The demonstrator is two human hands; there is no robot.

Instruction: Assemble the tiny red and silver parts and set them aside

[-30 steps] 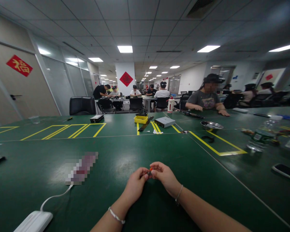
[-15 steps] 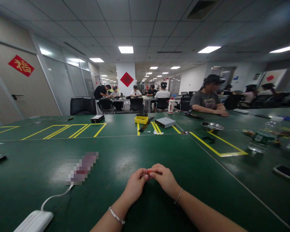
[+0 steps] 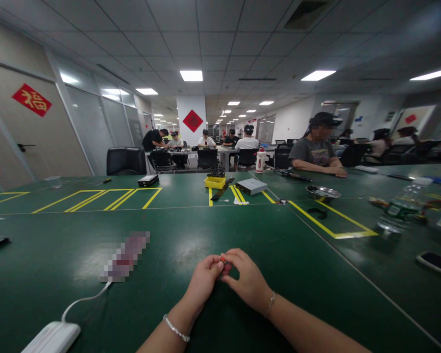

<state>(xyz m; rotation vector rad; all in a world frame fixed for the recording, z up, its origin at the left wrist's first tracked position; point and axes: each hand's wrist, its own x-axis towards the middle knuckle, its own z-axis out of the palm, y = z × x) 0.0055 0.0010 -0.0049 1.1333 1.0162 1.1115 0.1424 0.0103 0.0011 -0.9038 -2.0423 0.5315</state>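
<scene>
A small orange-red piece (image 3: 222,260) is held above the green table (image 3: 161,255), between my two hands. My left hand (image 3: 205,278) pinches it between thumb and fingertips. From the right, my right hand (image 3: 247,279) reaches its index fingertip to the top of the piece, while its thumb stands apart lower down, leaving a gap. The fingers of both hands overlap near the piece, so its shape is mostly hidden. Each wrist wears a bracelet.
A pixelated phone-like object (image 3: 127,257) is cabled to a white power bank (image 3: 53,337). Farther off are a yellow bin (image 3: 215,183), a grey box (image 3: 251,186), a metal bowl (image 3: 323,191), and a water bottle (image 3: 399,206). A person (image 3: 316,147) sits across at right.
My right thumb has come away from the orange-red piece and the hand has opened wider. The piece has shifted slightly left and up, with my left hand still on it.
</scene>
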